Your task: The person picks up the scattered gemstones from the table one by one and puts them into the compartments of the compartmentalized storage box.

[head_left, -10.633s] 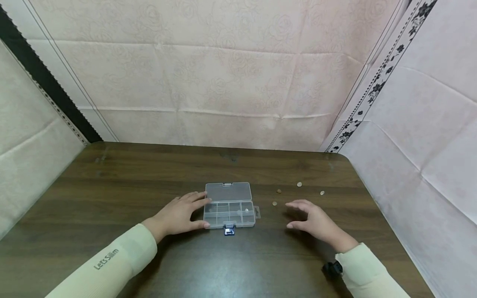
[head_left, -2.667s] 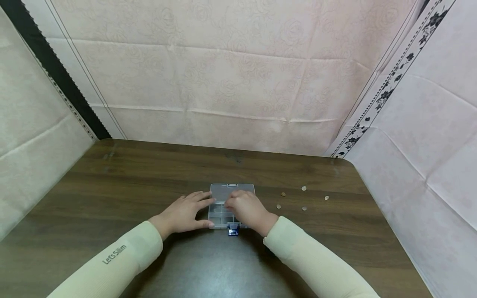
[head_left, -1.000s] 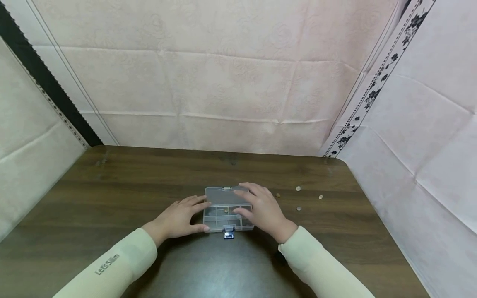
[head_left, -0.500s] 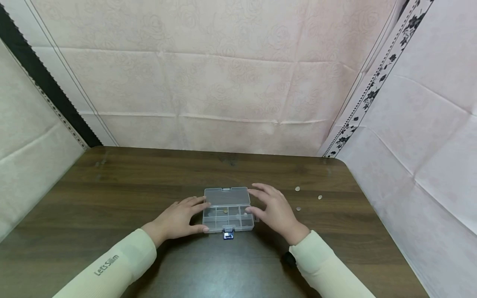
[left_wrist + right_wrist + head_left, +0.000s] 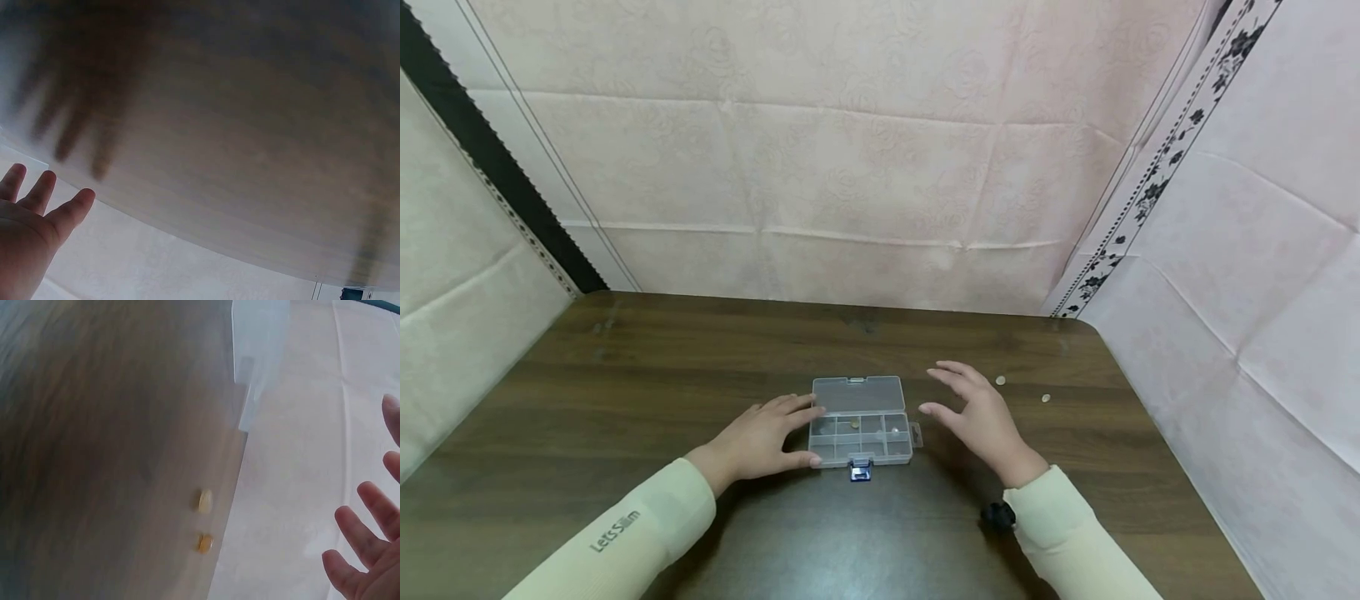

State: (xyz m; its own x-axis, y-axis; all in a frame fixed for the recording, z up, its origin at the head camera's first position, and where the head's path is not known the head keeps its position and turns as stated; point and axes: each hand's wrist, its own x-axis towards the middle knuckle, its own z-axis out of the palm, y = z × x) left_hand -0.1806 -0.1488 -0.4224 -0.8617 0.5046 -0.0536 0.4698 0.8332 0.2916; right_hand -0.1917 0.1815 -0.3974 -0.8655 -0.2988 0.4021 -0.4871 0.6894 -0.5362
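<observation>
**Left Hand at the Box, Right Hand Stretched Wide**

The clear plastic box lies on the brown table, its lid folded back on the far side. The left hand has its fingers spread, and they touch the left side of the box without gripping. The right hand, to the right of the box, is also wide, its thumb apart from the fingers; I see nothing held in it.

In the back row of compartments lies 1 yellowish piece. Beyond the right hand, 1 pale piece and 1 farther pale piece rest on the table. The right wrist view shows also 1 amber piece.

I judge that the step in hand is the reach towards a loose piece. The next move calls, in my opinion, for a fine pinch of thumb and fingertip, with the box held steady.
</observation>
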